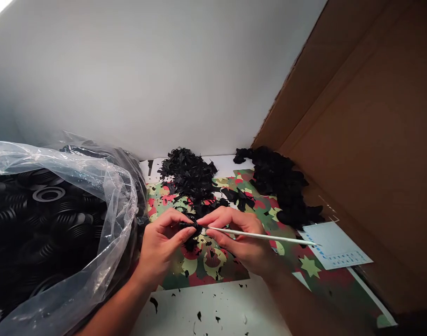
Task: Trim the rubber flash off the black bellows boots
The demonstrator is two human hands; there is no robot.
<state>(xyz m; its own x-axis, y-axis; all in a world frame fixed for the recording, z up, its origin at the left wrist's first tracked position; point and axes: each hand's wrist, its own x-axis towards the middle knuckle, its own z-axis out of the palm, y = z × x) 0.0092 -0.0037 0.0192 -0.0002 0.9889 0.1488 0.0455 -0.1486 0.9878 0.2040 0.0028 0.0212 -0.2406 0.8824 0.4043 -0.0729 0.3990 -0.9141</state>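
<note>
Between the thumb and fingers of my left hand (pixel 164 240) is a small black part (pixel 188 226), probably rubber, mostly covered by the fingertips. My right hand (pixel 238 233) is closed on a thin pale stick-like tool (pixel 269 237). Its long end points out to the right, while its other end meets the black part between my two hands. Both hands are close together above a patterned sheet (pixel 213 266) strewn with black scraps. Right behind the hands rises a heap of black shavings (pixel 188 172).
On the left stands a clear plastic bag (pixel 118 200) full of black ringed parts (pixel 76 228). A second black pile (pixel 283 182) lies along the cardboard wall (pixel 367 140) at right. Near it is a white card with blue marks (pixel 339 245). A pale wall (pixel 157 74) closes the back.
</note>
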